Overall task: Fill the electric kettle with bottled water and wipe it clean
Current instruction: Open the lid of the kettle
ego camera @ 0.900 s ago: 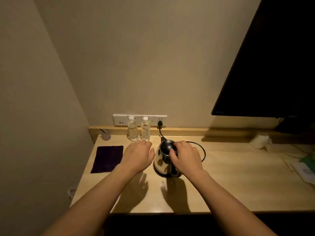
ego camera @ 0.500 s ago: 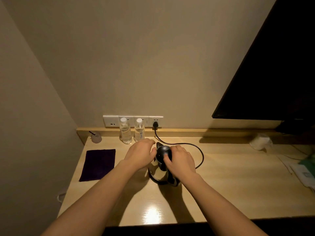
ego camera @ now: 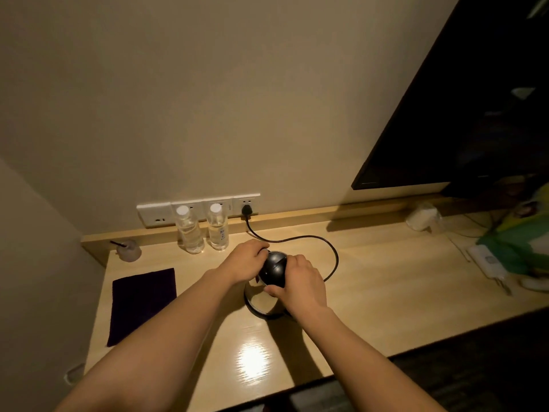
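A steel electric kettle (ego camera: 261, 301) with a black domed lid (ego camera: 273, 269) stands on the wooden desk (ego camera: 371, 298). My left hand (ego camera: 245, 261) rests on the lid's left and far side. My right hand (ego camera: 300, 285) grips the kettle at its right, over the handle, thumb against the body. Two clear water bottles (ego camera: 188, 230) (ego camera: 217, 227) with white caps stand upright by the wall, just beyond my left hand. A dark purple cloth (ego camera: 141, 303) lies flat at the desk's left.
The kettle's black cord (ego camera: 329, 254) loops right and runs to a plug (ego camera: 246, 209) in the wall sockets. A small plastic cup (ego camera: 128, 251) sits in the left corner. A dark TV (ego camera: 475, 114) hangs at the right; a white mug (ego camera: 423, 217) and green bag (ego camera: 517, 242) lie below it.
My left hand has come from beside the kettle onto its lid. My right hand has stayed on the handle side. The view has shifted, showing more of the desk's front.
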A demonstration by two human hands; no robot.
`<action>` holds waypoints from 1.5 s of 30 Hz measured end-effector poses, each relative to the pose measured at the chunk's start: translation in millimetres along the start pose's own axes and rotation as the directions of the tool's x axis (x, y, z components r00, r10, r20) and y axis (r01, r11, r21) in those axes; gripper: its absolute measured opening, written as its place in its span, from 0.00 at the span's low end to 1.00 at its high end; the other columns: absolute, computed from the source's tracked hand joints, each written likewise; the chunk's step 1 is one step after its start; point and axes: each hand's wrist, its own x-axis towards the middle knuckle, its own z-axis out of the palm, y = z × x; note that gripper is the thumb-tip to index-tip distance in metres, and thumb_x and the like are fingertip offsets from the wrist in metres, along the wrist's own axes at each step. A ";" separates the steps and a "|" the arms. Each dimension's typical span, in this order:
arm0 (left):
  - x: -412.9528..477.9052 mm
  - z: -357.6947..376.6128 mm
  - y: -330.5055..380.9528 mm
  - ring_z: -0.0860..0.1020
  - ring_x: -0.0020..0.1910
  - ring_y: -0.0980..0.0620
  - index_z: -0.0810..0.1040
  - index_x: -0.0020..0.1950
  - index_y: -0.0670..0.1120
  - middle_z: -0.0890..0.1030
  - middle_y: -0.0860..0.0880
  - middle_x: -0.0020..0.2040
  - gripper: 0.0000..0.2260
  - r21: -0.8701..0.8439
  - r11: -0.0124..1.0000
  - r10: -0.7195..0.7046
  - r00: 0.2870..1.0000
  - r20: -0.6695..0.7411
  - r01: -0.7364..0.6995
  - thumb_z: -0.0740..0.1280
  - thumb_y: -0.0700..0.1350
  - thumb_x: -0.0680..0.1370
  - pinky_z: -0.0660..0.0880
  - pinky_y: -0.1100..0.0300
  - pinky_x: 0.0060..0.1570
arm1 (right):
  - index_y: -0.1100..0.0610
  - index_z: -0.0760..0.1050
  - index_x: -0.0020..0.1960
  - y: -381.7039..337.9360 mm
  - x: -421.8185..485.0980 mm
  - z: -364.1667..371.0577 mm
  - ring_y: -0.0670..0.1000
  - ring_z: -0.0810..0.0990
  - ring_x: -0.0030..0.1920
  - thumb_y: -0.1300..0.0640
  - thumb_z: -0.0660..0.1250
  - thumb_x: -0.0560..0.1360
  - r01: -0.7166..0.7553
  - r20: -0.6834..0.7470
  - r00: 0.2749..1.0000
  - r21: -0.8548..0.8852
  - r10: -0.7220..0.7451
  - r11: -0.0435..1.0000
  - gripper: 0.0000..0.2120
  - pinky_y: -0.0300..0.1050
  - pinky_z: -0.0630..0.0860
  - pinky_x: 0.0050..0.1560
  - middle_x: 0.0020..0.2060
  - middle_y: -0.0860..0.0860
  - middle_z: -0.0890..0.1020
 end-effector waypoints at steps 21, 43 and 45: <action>-59.4 20.9 -18.4 0.78 0.54 0.50 0.84 0.62 0.47 0.82 0.47 0.54 0.13 -0.354 0.932 -0.145 0.975 -0.169 0.077 0.61 0.45 0.85 0.69 0.59 0.52 | 0.47 0.66 0.78 28.2 41.1 -33.0 0.55 0.76 0.70 0.46 0.79 0.71 0.219 0.320 0.908 0.194 -0.272 0.956 0.40 0.54 0.75 0.68 0.72 0.49 0.77; -67.3 33.0 -3.0 0.83 0.56 0.44 0.86 0.48 0.56 0.87 0.48 0.48 0.14 -0.737 0.660 -0.335 0.935 -0.116 0.145 0.61 0.56 0.82 0.76 0.45 0.64 | 0.55 0.78 0.70 1.9 22.2 13.6 0.55 0.84 0.60 0.56 0.65 0.83 0.146 -0.175 0.980 0.292 -0.097 0.945 0.16 0.54 0.77 0.66 0.63 0.51 0.85; -68.4 32.7 0.5 0.83 0.55 0.47 0.86 0.47 0.57 0.88 0.51 0.46 0.15 -0.736 0.658 -0.349 0.931 -0.111 0.159 0.60 0.56 0.83 0.76 0.46 0.63 | 0.55 0.76 0.72 2.6 22.7 12.0 0.55 0.81 0.65 0.56 0.63 0.84 0.120 -0.131 0.988 0.346 -0.079 0.930 0.17 0.55 0.75 0.70 0.66 0.52 0.83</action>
